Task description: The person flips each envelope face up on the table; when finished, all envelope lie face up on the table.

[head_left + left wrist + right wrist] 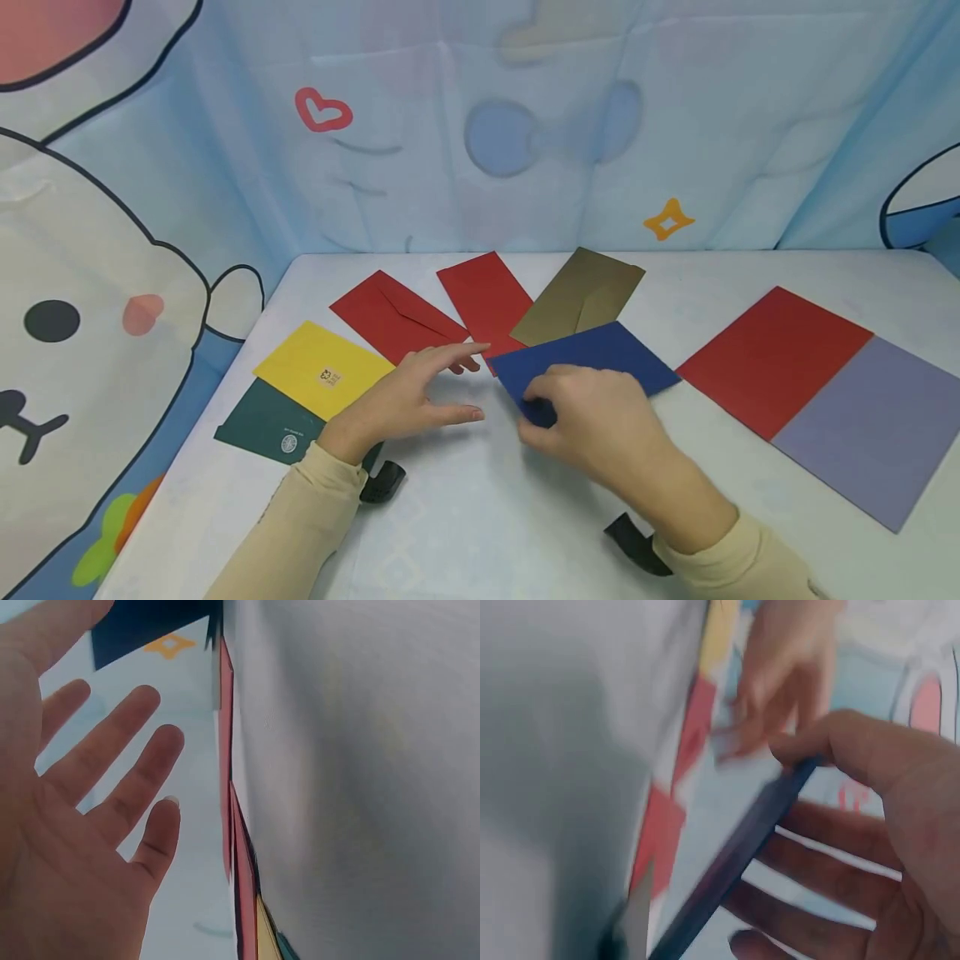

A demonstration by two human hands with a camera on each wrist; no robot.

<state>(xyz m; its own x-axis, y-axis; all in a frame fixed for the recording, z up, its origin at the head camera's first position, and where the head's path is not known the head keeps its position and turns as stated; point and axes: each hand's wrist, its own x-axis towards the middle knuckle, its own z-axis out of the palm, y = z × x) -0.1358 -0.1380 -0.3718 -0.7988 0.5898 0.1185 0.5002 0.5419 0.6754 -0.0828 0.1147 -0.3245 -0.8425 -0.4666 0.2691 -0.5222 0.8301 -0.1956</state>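
The right hand [607, 425] pinches a flat, dark-blue, rectangular paper piece [592, 350]; beside this grip, the left hand [405, 396] extends loosely spread fingers.

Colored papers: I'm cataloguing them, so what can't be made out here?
Head view: print on dark green paper, too small; part behind left sleeve.
Head view: part of blue paper, behind right hand.
Left wrist view: blue paper, cut off by top edge.
Right wrist view: left hand, blurred.
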